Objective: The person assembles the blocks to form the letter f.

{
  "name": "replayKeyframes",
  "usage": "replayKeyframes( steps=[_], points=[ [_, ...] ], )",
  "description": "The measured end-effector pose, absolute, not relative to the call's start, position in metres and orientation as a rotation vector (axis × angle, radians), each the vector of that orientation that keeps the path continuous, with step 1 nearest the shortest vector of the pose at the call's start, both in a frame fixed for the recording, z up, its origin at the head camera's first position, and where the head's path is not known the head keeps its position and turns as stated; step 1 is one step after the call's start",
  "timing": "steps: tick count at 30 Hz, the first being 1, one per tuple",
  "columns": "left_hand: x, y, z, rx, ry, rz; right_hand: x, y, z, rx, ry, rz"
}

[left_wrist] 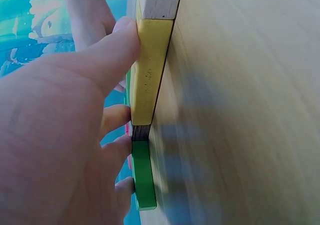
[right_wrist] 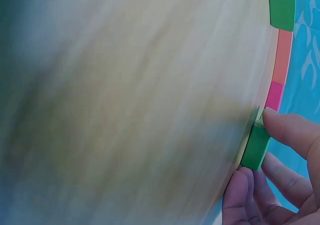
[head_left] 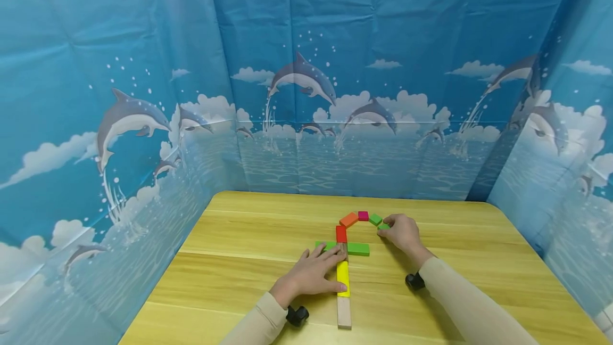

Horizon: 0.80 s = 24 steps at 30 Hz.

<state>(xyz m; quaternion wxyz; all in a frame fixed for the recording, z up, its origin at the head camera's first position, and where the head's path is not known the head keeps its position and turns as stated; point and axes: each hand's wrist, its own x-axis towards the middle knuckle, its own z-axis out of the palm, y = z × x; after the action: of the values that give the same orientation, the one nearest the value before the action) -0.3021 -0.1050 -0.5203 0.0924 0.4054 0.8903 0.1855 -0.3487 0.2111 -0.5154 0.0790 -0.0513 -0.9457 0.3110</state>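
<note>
Building blocks form a cane-like line. From the near end come a pale wood block (head_left: 344,313), a yellow block (head_left: 342,279), a dark brown block (head_left: 344,254) and a red block (head_left: 341,234). An orange block (head_left: 349,220), a magenta block (head_left: 363,216) and a small green block (head_left: 375,219) curve right. My right hand (head_left: 404,233) pinches another small green block (right_wrist: 256,146) at the curve's end. Spread across the line, my left hand (head_left: 311,273) rests its thumb on the yellow block, fingertips around the dark brown block and the left green bar (head_left: 321,244).
A green bar (head_left: 358,249) extends right from the dark brown block. The yellowish wood-grain table (head_left: 230,238) has its far edge against a blue dolphin-print curtain (head_left: 407,158), which also hangs along both sides. Each wrist wears a small black device (head_left: 298,315).
</note>
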Motion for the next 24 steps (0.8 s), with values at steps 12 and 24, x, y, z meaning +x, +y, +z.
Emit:
replayKeyframes(
  steps=[12,24],
  points=[
    [-0.3044,-0.1034,-0.526,1.202,2.641,0.566,-0.3526,0.2104,-0.5169,-0.196,-2.829,0.923],
    [-0.3022,-0.1043,-0.5186,1.211,2.652,0.558,-0.3558,0.2091,-0.5157,-0.19,-2.832,0.929]
  ],
)
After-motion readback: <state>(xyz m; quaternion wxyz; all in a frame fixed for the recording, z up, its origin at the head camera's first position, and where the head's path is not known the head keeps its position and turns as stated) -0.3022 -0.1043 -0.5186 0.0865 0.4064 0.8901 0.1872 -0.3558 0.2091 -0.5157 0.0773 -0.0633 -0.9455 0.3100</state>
